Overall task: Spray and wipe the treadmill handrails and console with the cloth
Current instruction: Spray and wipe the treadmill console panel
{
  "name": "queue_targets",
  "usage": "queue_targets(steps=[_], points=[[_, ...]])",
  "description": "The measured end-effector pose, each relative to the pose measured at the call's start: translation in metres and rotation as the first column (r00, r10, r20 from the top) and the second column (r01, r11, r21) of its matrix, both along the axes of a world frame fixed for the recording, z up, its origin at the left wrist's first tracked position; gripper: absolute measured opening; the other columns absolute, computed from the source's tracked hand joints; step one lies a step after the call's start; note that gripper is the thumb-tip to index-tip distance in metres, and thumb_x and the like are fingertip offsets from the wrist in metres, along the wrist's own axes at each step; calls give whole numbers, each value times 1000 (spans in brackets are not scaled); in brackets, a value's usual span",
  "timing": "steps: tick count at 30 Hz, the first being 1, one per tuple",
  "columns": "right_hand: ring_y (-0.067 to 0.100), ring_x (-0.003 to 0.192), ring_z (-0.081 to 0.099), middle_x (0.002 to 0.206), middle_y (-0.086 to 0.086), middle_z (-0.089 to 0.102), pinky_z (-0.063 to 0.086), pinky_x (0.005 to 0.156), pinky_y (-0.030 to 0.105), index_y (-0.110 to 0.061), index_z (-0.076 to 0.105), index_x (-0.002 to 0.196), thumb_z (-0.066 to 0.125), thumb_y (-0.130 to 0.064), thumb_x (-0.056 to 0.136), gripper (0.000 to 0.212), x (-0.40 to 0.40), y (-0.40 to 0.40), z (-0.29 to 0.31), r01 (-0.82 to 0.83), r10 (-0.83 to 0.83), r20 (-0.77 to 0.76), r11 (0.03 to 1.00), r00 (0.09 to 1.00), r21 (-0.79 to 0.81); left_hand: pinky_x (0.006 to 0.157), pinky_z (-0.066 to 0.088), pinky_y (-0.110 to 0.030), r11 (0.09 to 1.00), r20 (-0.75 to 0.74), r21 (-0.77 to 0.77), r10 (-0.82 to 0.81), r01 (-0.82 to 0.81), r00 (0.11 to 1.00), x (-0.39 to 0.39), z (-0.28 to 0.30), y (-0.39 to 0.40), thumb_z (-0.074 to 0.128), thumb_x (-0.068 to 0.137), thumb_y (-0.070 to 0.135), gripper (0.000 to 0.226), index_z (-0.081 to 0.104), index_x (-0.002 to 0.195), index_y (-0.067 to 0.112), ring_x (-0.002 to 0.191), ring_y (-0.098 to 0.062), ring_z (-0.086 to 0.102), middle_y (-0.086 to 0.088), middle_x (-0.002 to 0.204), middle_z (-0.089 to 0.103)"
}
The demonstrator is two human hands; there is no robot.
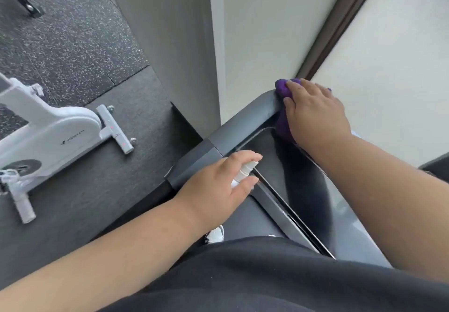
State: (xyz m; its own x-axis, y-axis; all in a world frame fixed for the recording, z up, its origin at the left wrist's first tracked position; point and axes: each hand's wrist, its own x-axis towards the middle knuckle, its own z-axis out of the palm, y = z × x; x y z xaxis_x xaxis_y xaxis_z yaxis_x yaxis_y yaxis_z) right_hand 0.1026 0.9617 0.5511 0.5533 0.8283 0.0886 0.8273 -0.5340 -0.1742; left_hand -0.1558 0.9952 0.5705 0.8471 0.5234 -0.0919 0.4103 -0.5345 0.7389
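Head view: right hand (315,112) presses purple cloth (283,88) on handrail (247,117) corner; left hand (218,188) fingers grip spray bottle (244,171).

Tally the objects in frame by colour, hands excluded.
Purple: 1, cloth
White: 3, spray bottle, exercise bike, shoe
Grey/black: 1, treadmill handrail
Total: 5

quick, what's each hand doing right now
Left hand: holding the white spray bottle.
Right hand: pressing the purple cloth onto the handrail, fingers fairly straight.
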Motion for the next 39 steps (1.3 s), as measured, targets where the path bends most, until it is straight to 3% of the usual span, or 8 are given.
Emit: queue_targets(steps=[4, 7, 15, 21, 27, 31, 35, 39], points=[[23, 134, 42, 138, -6, 55, 38, 103, 43, -28, 53, 136, 37, -38, 102, 39, -20, 28, -3, -219, 219, 49, 976, 975, -10, 80, 40, -9, 1000, 48, 18, -11, 11, 999, -20, 2, 5, 44, 95, 49, 35, 38, 129, 48, 91, -6, 61, 15, 123, 63], [22, 136, 44, 134, -9, 61, 34, 109, 43, -29, 62, 130, 44, -36, 100, 35, -45, 38, 1, -341, 341, 8, 940, 940, 22, 81, 51, -30, 995, 147, 98, 5, -20, 989, -34, 3, 6, 51, 96, 38, 36, 42, 130, 35, 93, -15, 66, 7, 118, 67], [20, 140, 38, 145, -11, 52, 29, 110, 43, -36, 52, 141, 32, -47, 99, 47, -161, 34, 3, -631, 623, -98, 760, 776, -159, 75, 54, -30, 974, 281, 202, -159, 103, 947, -57, -1, 0, 60, 94, 25, 37, 45, 127, 25, 81, -20, 66, -2, 96, 70], [25, 136, 43, 138, -7, 57, 31, 110, 46, -34, 57, 136, 39, -53, 100, 45, -134, 31, -3, -578, 579, -25, 811, 815, -94, 79, 51, -29, 984, 277, 149, 55, -99, 959, -61, 1, 7, 59, 93, 35, 41, 45, 130, 27, 86, -15, 63, 1, 98, 67], [31, 140, 34, 142, -9, 53, 17, 116, 58, -40, 54, 136, 27, -55, 97, 50, -75, 31, 1, -353, 352, -23, 932, 936, -87, 87, 32, 1, 917, 256, 72, 364, -393, 896, -86, -5, 20, 51, 94, 40, 43, 39, 134, 30, 95, 8, 52, 8, 116, 58], [29, 141, 34, 141, -12, 54, 19, 116, 53, -40, 57, 135, 19, -56, 96, 56, -111, 33, 9, -387, 379, -105, 919, 920, -78, 86, 40, -7, 859, 247, 47, 484, -510, 839, -110, -7, 31, 48, 94, 45, 41, 38, 133, 37, 96, -10, 59, -1, 117, 63], [30, 138, 40, 139, -8, 58, 26, 111, 54, -36, 62, 131, 29, -49, 94, 51, -194, 23, 2, -567, 558, -112, 819, 822, -88, 92, 51, -42, 850, 236, 3, 511, -526, 827, -117, -6, 34, 44, 96, 46, 40, 37, 134, 37, 103, -27, 65, -8, 121, 63], [29, 137, 41, 139, -8, 57, 34, 104, 50, -34, 62, 128, 40, -48, 100, 39, -202, 23, -10, -639, 640, -38, 758, 767, -136, 90, 48, -21, 880, 226, 17, 458, -474, 859, -108, -4, 30, 41, 98, 49, 41, 38, 136, 36, 102, -19, 64, 9, 120, 58]])
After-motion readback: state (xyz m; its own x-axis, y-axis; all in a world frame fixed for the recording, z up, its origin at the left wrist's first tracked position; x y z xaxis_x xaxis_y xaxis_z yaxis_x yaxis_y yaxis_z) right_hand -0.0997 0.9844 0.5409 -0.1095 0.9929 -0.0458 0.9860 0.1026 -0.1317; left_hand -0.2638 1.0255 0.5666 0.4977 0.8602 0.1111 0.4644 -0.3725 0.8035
